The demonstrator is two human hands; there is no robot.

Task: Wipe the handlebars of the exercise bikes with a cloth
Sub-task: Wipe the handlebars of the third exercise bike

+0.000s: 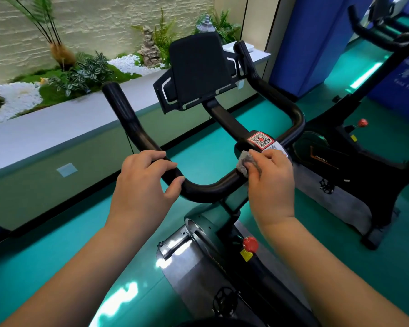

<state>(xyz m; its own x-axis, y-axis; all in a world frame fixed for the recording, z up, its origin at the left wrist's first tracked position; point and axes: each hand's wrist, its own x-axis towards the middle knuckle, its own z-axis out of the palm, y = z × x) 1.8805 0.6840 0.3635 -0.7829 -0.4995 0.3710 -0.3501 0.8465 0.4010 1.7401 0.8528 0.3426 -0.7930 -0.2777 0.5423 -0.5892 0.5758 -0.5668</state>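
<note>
From the head camera I look down on one black handlebar point(206, 190), a looping bar with two horns that rise away from me, belonging to the nearer of two exercise bikes. My right hand point(270, 175) presses a small grey cloth point(244, 162) against the bar just right of its centre, beside the stem; the fingers point(273, 156) curl over the cloth and pinch it, so only a crumpled edge shows. My left hand point(143, 180) wraps the bar's left bend, fingers curled over the top and thumb hooked underneath. Just beyond the cloth, two QR code stickers point(261, 139) sit on the stem, one red-bordered and one paler. Above them stands one black tablet holder point(198, 72), seen from the back. Below the bar, one red knob point(250, 244) tops the frame above the steel flywheel point(194, 263). The second exercise bike point(354, 161) stands to the right on a teal floor point(45, 267), with its own red knob. To the left, a long planter ledge point(57, 128) carries green plants, white pebbles and two small stone ornaments.
</note>
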